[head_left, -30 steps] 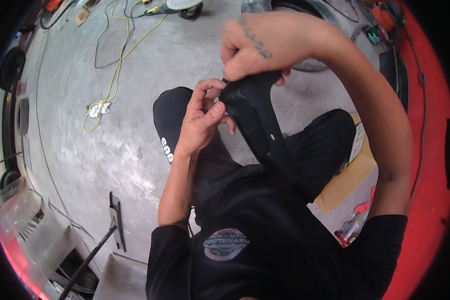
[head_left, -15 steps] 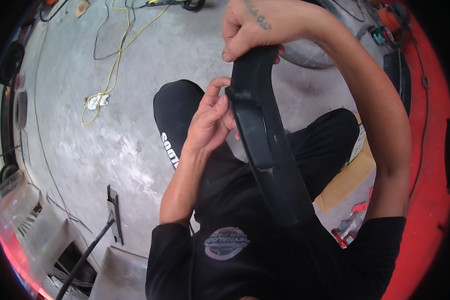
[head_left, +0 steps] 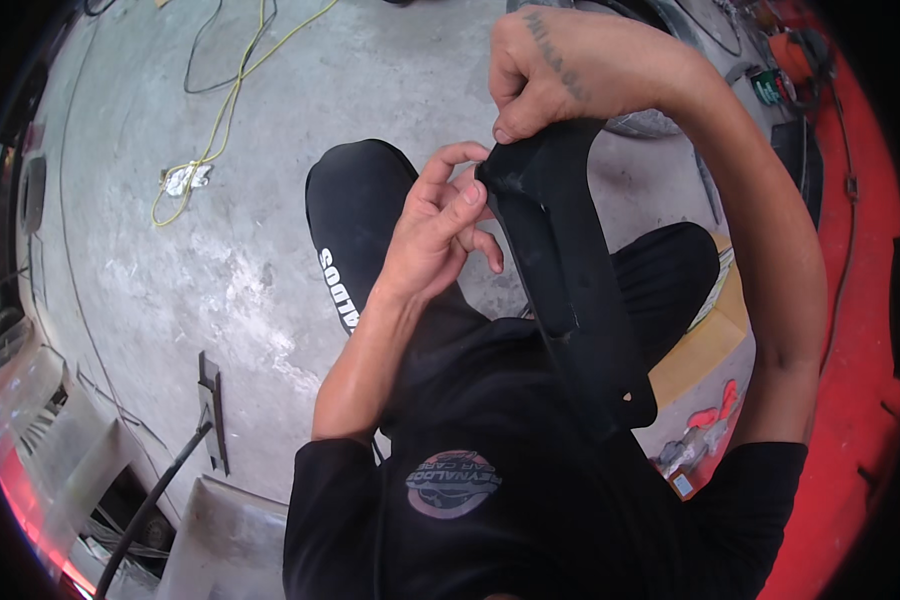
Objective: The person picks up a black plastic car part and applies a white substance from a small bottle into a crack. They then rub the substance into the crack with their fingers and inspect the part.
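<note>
A long black plastic trim piece (head_left: 562, 240), with a recessed pocket along its face, slants across my lap. My right hand (head_left: 560, 75) is closed over its far end, thumb on the near side and the other fingers mostly behind it. On the left edge, close to the top of the recess, my left hand (head_left: 435, 225) pinches the piece between thumb and index finger while its lower fingers stay loosely curled. A small hole shows near the trim's lower right corner. Its lowest part blends into my black shirt.
On the concrete floor (head_left: 250, 230) lie a yellow cord (head_left: 232, 115) and a crumpled white scrap (head_left: 187, 179). A cardboard piece (head_left: 695, 355) sits beside my right knee. Red panelling (head_left: 870, 330) runs along the right. A black bar with a flat end (head_left: 210, 415) stands at lower left.
The trim piece has shifted right and turned, showing its broader side and the corner hole. My right hand moved right and slightly nearer; my left hand followed a little to the right.
</note>
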`<state>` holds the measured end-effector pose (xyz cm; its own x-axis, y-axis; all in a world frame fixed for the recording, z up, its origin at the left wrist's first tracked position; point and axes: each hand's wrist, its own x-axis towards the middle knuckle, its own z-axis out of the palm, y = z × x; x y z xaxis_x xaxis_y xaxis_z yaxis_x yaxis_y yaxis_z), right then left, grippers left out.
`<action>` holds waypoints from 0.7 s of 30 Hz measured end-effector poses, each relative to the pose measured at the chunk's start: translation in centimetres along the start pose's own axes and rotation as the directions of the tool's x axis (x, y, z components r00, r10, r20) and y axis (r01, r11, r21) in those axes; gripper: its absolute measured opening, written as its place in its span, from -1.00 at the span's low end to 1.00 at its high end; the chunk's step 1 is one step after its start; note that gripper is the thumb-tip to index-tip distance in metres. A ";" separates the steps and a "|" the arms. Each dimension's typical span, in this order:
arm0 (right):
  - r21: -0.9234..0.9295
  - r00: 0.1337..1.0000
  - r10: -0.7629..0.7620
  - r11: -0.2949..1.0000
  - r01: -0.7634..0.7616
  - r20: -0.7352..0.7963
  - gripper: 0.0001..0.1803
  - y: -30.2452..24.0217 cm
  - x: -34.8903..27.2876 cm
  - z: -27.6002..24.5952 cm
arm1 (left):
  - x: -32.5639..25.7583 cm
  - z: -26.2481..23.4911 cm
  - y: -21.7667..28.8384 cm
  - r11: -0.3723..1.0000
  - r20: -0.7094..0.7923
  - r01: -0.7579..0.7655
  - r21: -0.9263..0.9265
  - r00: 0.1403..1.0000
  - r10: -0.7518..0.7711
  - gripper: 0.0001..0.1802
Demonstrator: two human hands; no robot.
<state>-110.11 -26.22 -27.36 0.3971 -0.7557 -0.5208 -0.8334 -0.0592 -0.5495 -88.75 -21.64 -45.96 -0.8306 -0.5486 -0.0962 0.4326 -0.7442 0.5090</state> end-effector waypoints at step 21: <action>-0.306 0.888 -0.412 0.889 0.341 -0.206 -0.65 -2.0 -2.0 1.3 | -0.3 -1.3 1.2 1.000 0.084 -0.031 0.000 0.996 0.031 -0.43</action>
<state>-108.75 -23.78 -26.06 0.6164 -0.7809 -0.1011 -0.7226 -0.5099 -0.4667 -87.56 -22.89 -46.39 -0.8431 -0.5377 -0.0085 0.4581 -0.7265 0.5122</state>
